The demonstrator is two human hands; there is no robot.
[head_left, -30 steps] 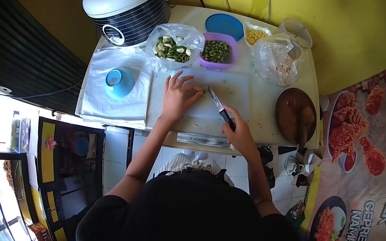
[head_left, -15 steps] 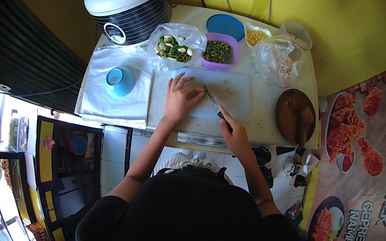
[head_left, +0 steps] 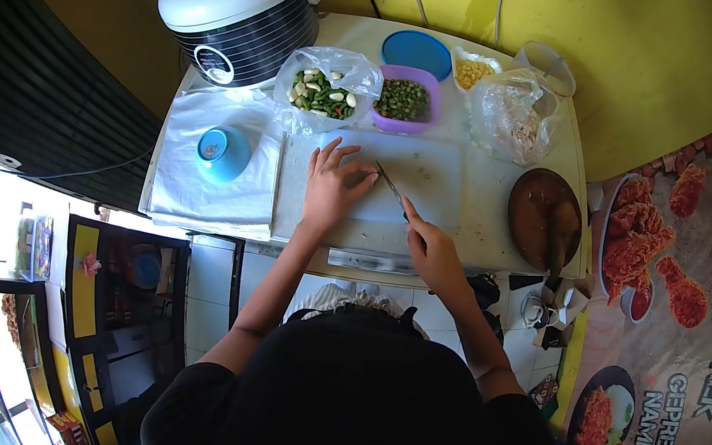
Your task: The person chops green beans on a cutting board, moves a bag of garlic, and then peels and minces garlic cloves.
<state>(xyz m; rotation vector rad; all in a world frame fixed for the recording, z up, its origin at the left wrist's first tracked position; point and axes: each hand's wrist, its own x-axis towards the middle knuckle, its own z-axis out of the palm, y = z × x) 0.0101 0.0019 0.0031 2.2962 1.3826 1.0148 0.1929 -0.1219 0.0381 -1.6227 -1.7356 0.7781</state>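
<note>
My right hand (head_left: 437,255) is wrapped round the handle of a small knife (head_left: 392,191). Its blade points up and to the left, with the tip close to my left fingertips. Over the left part of a whitish cutting board (head_left: 428,173), my left hand (head_left: 335,190) has thumb and forefinger brought together in a pinch, the other fingers raised and spread. What the pinch holds, if anything, is too small to make out. Beyond the board are a plastic bag of green chillies and garlic cloves (head_left: 325,93) and a purple container (head_left: 403,125) of chopped green pieces.
A rice cooker (head_left: 240,12) stands at the back left. Below it, a light-blue cup (head_left: 223,154) rests on white plastic sheets (head_left: 177,187). To the right are a brown mortar (head_left: 532,203) with a pestle (head_left: 564,231), a clear bag (head_left: 519,118) and a blue lid (head_left: 416,51).
The knife has turned slightly, its blade looking narrower, and my right hand has rolled a little over the handle. My left hand stays almost in place.
</note>
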